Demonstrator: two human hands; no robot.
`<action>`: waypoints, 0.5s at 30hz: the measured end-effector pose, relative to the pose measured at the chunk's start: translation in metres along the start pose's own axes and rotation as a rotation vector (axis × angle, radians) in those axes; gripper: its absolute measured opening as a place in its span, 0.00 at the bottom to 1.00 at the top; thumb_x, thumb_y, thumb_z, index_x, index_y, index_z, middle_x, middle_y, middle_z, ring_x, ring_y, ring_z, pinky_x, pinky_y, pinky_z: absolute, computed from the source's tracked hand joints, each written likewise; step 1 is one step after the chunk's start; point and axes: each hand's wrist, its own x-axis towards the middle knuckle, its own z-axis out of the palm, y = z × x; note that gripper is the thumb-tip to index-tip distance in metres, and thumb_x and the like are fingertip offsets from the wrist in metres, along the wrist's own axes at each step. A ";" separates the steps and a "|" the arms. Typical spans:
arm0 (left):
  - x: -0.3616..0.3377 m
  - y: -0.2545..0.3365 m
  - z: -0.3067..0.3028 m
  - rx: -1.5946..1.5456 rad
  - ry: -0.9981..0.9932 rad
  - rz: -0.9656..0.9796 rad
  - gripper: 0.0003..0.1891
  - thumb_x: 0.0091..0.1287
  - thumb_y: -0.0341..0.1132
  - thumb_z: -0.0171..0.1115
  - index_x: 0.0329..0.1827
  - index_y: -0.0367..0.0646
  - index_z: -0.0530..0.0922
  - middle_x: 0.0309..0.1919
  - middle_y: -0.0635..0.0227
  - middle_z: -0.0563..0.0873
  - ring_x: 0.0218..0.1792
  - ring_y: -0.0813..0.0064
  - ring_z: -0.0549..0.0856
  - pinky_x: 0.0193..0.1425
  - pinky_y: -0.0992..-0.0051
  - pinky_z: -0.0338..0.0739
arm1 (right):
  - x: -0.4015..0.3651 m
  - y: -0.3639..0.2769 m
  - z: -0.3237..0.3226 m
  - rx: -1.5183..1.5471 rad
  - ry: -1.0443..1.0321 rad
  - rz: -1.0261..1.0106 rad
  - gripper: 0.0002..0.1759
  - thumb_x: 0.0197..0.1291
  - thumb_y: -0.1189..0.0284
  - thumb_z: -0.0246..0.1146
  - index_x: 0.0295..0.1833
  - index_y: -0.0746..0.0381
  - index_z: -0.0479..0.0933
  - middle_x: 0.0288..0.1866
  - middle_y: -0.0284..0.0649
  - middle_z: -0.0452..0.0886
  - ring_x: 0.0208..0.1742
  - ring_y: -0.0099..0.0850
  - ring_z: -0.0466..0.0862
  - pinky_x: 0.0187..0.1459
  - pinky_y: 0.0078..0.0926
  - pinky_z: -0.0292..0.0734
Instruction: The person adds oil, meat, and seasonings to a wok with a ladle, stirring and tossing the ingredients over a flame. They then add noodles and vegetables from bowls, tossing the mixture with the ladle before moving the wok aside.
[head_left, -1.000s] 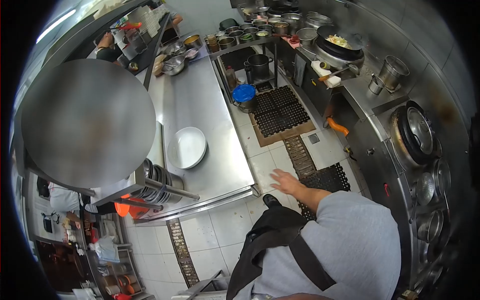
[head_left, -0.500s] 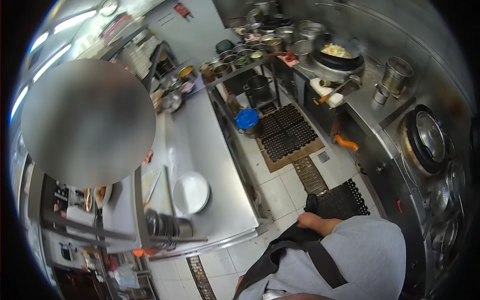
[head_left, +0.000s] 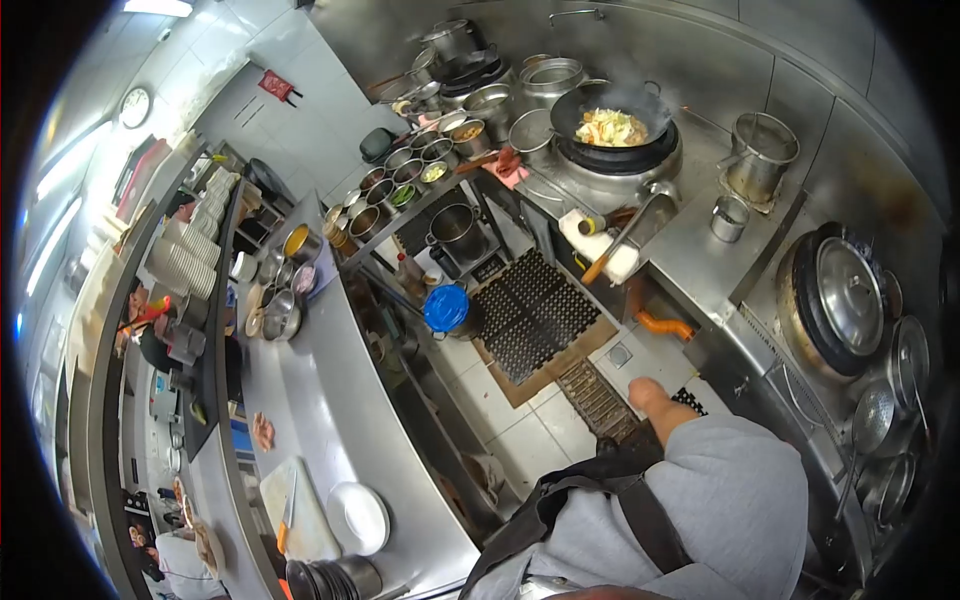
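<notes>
My right hand (head_left: 650, 394) hangs in front of my body, above the tiled floor and apart from anything around it. Its fingers are turned away and cannot be made out. My left hand is out of view. Ahead, a black wok (head_left: 568, 112) sits on the stove ring, holding steaming chopped vegetables (head_left: 611, 129). A ladle (head_left: 628, 237) with a wooden handle rests at the stove's front edge beside a folded white cloth (head_left: 603, 246). An orange pipe (head_left: 664, 325) sticks out below the counter, near my right hand.
Black rubber mats (head_left: 535, 312) and a floor drain grate (head_left: 597, 400) lie ahead. A pot with a blue cover (head_left: 446, 308) stands on the floor. On the left, the steel counter (head_left: 370, 420) bears a knife (head_left: 287, 512) on a cutting board (head_left: 313, 540) and a white plate (head_left: 358, 518).
My view has turned toward the stove, and the wok now appears lower and further left. The large blurred patch at the left is gone. My right hand has shifted slightly forward.
</notes>
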 end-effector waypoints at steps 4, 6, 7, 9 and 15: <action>0.038 0.063 -0.006 0.034 0.011 0.031 0.12 0.58 0.41 0.59 0.36 0.43 0.81 0.38 0.64 0.84 0.36 0.67 0.85 0.30 0.70 0.81 | 0.026 0.037 -0.084 0.130 0.230 0.028 0.13 0.48 0.70 0.57 0.38 0.62 0.82 0.42 0.51 0.81 0.47 0.48 0.80 0.51 0.41 0.75; 0.062 0.086 -0.004 0.053 0.002 0.037 0.12 0.58 0.41 0.59 0.36 0.43 0.81 0.38 0.64 0.84 0.36 0.67 0.85 0.29 0.70 0.81 | 0.025 0.045 -0.093 0.149 0.264 0.089 0.12 0.49 0.70 0.56 0.37 0.61 0.82 0.41 0.52 0.81 0.46 0.48 0.80 0.50 0.42 0.75; 0.075 0.095 -0.002 0.059 -0.008 0.035 0.12 0.58 0.41 0.59 0.36 0.43 0.81 0.38 0.64 0.84 0.36 0.67 0.85 0.29 0.70 0.81 | 0.035 0.054 -0.086 0.191 0.297 0.156 0.13 0.49 0.68 0.56 0.37 0.61 0.82 0.41 0.52 0.81 0.45 0.48 0.80 0.50 0.42 0.75; 0.099 0.111 0.001 0.072 -0.043 0.026 0.12 0.58 0.41 0.59 0.36 0.43 0.81 0.38 0.64 0.84 0.36 0.67 0.85 0.29 0.70 0.81 | 0.056 0.066 -0.063 0.189 0.286 0.216 0.14 0.49 0.65 0.56 0.37 0.61 0.82 0.40 0.53 0.81 0.43 0.49 0.81 0.49 0.42 0.76; 0.187 0.151 0.014 0.124 -0.212 -0.036 0.12 0.58 0.41 0.58 0.36 0.43 0.81 0.38 0.63 0.84 0.36 0.67 0.85 0.29 0.70 0.80 | 0.043 0.025 0.000 0.172 0.098 -0.050 0.15 0.48 0.64 0.58 0.37 0.62 0.82 0.39 0.53 0.81 0.44 0.49 0.81 0.50 0.40 0.75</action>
